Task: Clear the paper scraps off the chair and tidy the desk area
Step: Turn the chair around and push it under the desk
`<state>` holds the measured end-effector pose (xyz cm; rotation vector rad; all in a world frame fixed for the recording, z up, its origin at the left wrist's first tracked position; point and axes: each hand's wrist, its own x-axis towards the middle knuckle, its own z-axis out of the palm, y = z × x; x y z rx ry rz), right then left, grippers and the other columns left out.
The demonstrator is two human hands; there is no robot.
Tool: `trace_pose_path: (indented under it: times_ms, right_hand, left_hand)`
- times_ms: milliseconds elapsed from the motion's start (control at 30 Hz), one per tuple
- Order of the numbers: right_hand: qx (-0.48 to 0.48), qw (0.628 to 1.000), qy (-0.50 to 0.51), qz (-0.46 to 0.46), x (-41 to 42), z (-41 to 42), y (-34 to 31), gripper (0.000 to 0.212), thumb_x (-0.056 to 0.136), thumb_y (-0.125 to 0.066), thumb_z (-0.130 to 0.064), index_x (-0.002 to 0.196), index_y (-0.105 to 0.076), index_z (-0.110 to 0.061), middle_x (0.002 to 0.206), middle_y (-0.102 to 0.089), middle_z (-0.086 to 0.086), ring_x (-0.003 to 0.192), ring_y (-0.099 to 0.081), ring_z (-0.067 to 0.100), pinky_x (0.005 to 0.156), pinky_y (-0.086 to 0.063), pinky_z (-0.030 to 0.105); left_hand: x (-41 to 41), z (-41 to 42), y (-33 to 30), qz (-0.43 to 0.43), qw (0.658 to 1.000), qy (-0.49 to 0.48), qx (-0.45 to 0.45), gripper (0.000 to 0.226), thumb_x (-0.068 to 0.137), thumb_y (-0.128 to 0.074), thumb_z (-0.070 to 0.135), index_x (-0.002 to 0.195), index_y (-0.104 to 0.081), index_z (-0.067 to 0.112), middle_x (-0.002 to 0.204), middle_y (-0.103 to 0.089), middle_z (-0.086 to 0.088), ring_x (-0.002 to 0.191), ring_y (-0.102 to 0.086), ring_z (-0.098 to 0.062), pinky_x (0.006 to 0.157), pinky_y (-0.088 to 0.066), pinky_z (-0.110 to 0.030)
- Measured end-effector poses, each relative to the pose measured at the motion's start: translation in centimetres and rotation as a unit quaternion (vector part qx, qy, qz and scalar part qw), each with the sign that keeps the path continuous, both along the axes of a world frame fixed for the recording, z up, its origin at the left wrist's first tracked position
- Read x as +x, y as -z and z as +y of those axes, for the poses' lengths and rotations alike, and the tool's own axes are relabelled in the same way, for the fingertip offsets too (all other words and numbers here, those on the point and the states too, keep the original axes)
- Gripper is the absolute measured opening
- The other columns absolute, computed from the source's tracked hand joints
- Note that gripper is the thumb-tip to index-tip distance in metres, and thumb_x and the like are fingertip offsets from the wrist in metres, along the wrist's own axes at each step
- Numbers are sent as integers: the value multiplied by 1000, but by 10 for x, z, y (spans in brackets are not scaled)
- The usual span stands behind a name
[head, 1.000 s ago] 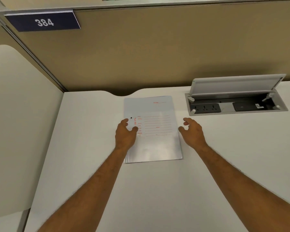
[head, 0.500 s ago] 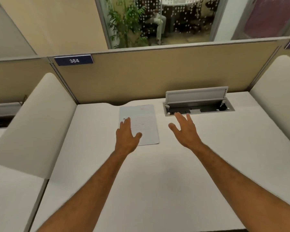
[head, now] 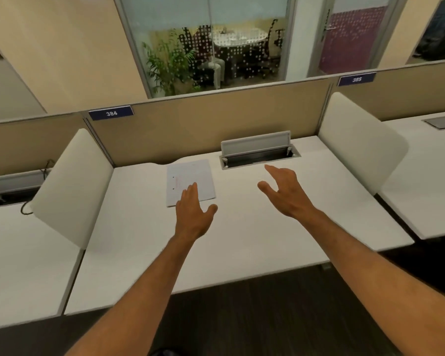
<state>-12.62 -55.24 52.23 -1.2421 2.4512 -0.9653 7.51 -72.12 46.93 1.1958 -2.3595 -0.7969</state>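
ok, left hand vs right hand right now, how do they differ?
Place: the left hand has its fingertips over the near edge of the paper sheet; the right hand is over bare desk near the open socket box.
Pose: the left is palm down and flat; the right is tilted on edge, fingers pointing toward the box.
Shared: both are open and hold nothing.

1 head-worn wide-angle view looks forward and down from above the near edge of the desk (head: 242,240) — both forearms enter from the bottom of the frame. The window (head: 206,39) fills the top centre — straight lines bow toward the edges.
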Motion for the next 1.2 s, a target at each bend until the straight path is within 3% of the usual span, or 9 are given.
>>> trace_pose_path:
  times_ms: [167,367,633,767,967,1100,1200]
  right_hand:
    - [-2,999,35,-7,56,83,-2,62,100,-45,-51,154,-29,-26,164,-24,1,153,-14,24,120,-21,49]
    - [-17,991,118,-64,146,192,1,61,100,-47,-50,155,-28,-32,163,-21,-3,152,-12,19,122,-19,42]
    - [-21,973,218,-77,223,367,9,61,95,-51,-57,150,-32,-40,158,-27,-3,146,-28,16,117,-36,44]
    - [-23,962,266,-63,239,473,8,60,95,-51,-55,150,-34,-40,153,-35,-3,139,-37,14,108,-44,35]
    - [-10,941,334,-57,249,650,10,55,95,-53,-49,147,-42,-36,143,-46,-5,131,-39,6,107,-40,29]
    - [12,936,350,-29,250,765,10,51,97,-54,-42,146,-47,-29,139,-55,-6,139,-36,13,115,-30,32]
    - [30,933,357,-24,245,838,8,49,98,-54,-41,145,-49,-28,138,-56,-6,139,-35,14,110,-27,28]
  left_hand:
    - [37,65,-7,-19,999,46,7,86,93,-64,46,159,-14,19,167,-17,-5,153,-15,-29,123,-16,-52]
    - [90,151,-2,-4,992,124,13,84,93,-64,47,158,-17,23,166,-21,-3,152,-22,-28,123,-19,-51]
    - [129,307,5,-6,970,233,73,85,91,-67,43,158,-19,24,164,-25,-2,150,-26,-25,120,-24,-44]
    - [132,394,3,-8,951,297,87,86,89,-70,39,157,-20,25,162,-29,-3,148,-30,-24,117,-30,-45]
    - [114,541,6,-26,932,350,85,86,89,-71,36,158,-22,20,162,-31,-6,149,-29,-25,117,-29,-42]
    - [107,654,14,-22,926,365,93,86,89,-69,39,157,-22,16,161,-31,-7,148,-30,-25,118,-28,-40]
    - [105,732,20,-13,923,370,109,85,90,-68,39,158,-22,16,162,-30,-6,149,-28,-23,119,-26,-37]
